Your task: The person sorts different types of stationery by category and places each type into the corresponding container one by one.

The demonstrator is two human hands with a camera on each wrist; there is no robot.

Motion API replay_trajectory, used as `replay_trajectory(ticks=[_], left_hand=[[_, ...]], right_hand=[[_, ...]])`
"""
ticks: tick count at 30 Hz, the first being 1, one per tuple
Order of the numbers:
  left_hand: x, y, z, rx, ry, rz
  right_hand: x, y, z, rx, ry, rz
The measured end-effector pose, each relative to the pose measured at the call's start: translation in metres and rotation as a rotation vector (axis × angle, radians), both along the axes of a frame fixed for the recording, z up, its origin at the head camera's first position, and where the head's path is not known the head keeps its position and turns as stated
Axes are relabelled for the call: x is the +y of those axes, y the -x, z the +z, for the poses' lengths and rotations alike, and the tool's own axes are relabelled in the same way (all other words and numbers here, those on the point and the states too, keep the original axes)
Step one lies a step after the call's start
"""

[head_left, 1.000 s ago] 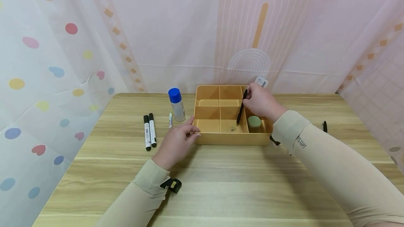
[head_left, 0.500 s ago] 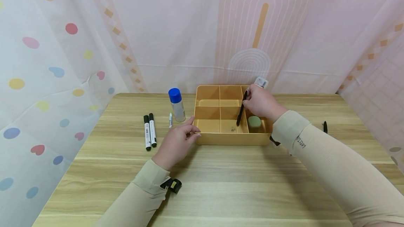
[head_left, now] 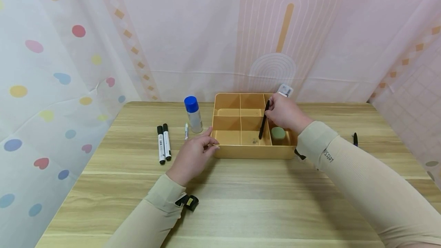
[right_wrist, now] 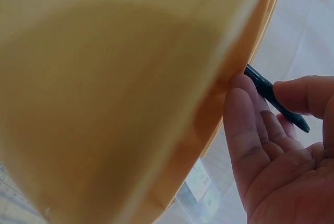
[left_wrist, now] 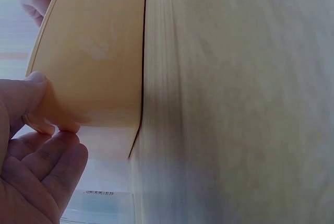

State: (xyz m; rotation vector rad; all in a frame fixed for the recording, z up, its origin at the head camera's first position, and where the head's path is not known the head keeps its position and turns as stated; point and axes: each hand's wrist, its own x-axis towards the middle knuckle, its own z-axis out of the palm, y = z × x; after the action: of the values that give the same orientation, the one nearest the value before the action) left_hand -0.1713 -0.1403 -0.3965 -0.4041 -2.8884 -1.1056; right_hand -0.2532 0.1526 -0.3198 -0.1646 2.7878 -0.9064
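A yellow desk organizer (head_left: pixel 255 151) with several compartments sits on the table. My left hand (head_left: pixel 193 160) grips its front left corner; in the left wrist view the thumb lies at the front rim and the fingers (left_wrist: pixel 65 151) touch the side wall. With thumb and fingers, my right hand (head_left: pixel 286 110) pinches a black pen (head_left: pixel 263 121) near its top. The pen hangs steeply, its lower end inside the front middle compartment; whether it touches the bottom I cannot tell. In the right wrist view the pen (right_wrist: pixel 282 106) shows beside the organizer's wall.
A green round-topped object (head_left: pixel 277 133) stands in the front right compartment. Left of the organizer are a blue-capped bottle (head_left: pixel 193 115), a small white tube (head_left: pixel 186 131) and two black-capped markers (head_left: pixel 167 142). Behind is a clear case (head_left: pixel 285 90); a black object (head_left: pixel 355 139) lies at right.
The pen has sunk slightly lower into the front middle compartment, with my right hand still holding it. My left hand has stayed at the organizer's corner.
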Motion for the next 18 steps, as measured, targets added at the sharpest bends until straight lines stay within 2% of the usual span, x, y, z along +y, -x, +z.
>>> replay_trajectory(ticks=[18], left_hand=[[0.0006, 0.0001, 0.0008, 0.007, 0.0, -0.013]], right_hand=[[0.0039, 0.0006, -0.0028, 0.051, -0.08, -0.017]])
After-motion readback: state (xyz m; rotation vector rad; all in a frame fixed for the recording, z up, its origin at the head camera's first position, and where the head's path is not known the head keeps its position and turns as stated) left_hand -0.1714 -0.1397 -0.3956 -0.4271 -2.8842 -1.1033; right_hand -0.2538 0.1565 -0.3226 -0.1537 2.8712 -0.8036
